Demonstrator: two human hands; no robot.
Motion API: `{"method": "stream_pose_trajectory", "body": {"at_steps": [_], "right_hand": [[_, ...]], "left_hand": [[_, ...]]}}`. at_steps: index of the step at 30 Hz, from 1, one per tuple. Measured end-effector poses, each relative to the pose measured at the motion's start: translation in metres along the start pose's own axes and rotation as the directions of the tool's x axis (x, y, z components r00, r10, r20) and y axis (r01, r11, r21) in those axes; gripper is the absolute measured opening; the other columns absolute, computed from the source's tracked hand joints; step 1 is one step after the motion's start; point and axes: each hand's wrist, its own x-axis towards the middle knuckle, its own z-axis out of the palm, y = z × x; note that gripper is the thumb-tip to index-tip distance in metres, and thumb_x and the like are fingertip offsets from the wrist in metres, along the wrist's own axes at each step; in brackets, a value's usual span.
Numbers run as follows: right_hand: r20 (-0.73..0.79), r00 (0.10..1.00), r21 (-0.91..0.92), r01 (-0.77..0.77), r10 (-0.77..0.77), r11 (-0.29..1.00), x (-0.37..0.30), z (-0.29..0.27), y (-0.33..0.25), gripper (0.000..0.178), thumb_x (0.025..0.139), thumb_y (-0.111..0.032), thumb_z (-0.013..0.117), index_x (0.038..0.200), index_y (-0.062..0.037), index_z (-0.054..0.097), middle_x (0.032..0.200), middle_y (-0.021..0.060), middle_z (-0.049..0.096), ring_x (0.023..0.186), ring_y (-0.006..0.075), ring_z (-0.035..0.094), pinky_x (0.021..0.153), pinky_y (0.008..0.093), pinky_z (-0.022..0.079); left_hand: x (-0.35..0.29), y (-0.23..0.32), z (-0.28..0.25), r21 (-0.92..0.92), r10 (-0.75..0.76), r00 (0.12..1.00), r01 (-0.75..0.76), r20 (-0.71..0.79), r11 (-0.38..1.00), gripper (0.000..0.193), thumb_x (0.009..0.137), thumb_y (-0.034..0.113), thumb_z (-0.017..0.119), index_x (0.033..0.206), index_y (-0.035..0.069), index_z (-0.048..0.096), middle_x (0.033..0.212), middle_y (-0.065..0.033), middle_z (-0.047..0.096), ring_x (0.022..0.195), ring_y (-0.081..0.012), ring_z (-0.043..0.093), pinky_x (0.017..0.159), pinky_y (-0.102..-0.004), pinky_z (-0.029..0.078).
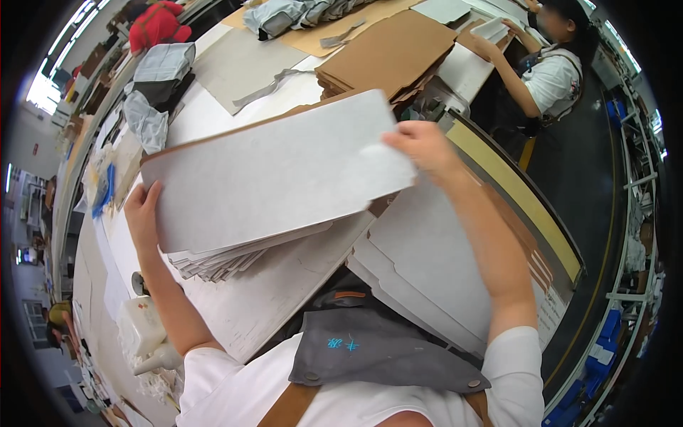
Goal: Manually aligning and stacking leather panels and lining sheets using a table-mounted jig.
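Observation:
A long pale-grey sheet of cardboard [277,174] with a brown far edge is stretched between my hands over the table. My left hand [144,210] grips its left end, thumb on the upper face. At the other end, my right hand [425,148] pinches the right edge; that corner is slightly blurred. Beneath the sheet, a fanned pile of similar cut pieces [224,263] lies on the white tabletop [242,306], partly covered by it. Under my right forearm is a stack of larger grey cardboard sheets [427,249] with notched edges.
Brown cardboard sheets [391,50] are stacked beyond my right hand. Grey fabric bundles [163,67] lie at the far left. A white plastic bottle [142,324] stands by my left forearm. Across at the upper right, a co-worker [548,78] handles a white piece; a person in red [158,28] bends over.

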Motion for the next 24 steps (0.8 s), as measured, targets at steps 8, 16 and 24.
{"method": "stream_pose_trajectory", "body": {"at_steps": [8, 16, 24], "right_hand": [[-0.211, 0.932, -0.380, 0.200, -0.295, 0.903, -0.061, -0.007, 0.021, 0.017, 0.084, -0.012, 0.065, 0.096, -0.0011, 0.066, 0.085, 0.0116, 0.067, 0.072, 0.0217, 0.064, 0.068, 0.0324, 0.051], [-0.372, 0.894, -0.808, -0.179, -0.251, 0.561, -0.243, -0.098, 0.083, 0.044, 0.082, -0.021, 0.069, 0.120, -0.0023, 0.057, 0.128, 0.0097, 0.053, 0.118, 0.0285, 0.048, 0.098, 0.0396, 0.041], [-0.464, 0.870, -0.776, -0.308, -0.166, 0.550, -0.259, -0.086, 0.095, 0.065, 0.082, -0.034, 0.069, 0.135, -0.0066, 0.045, 0.143, 0.0092, 0.040, 0.135, 0.0294, 0.031, 0.110, 0.0435, 0.024]], "left_hand": [[-0.006, 0.027, 0.081, 0.205, 0.411, 0.910, -0.412, 0.049, 0.888, 0.034, 0.080, 0.008, 0.073, 0.113, 0.002, 0.064, 0.104, -0.0086, 0.064, 0.090, -0.0198, 0.061, 0.074, -0.0311, 0.048], [-0.124, 0.194, 0.303, -0.590, 0.804, 0.088, -0.633, 0.589, 0.501, 0.042, 0.074, 0.014, 0.077, 0.111, 0.002, 0.062, 0.112, -0.0136, 0.061, 0.103, -0.0326, 0.057, 0.091, -0.0397, 0.046], [-0.143, 0.244, 0.353, -0.391, 0.526, -0.079, -0.762, 0.847, 0.516, 0.041, 0.067, 0.026, 0.082, 0.097, 0.004, 0.065, 0.089, -0.0111, 0.062, 0.087, -0.0292, 0.059, 0.083, -0.0386, 0.043]]}}
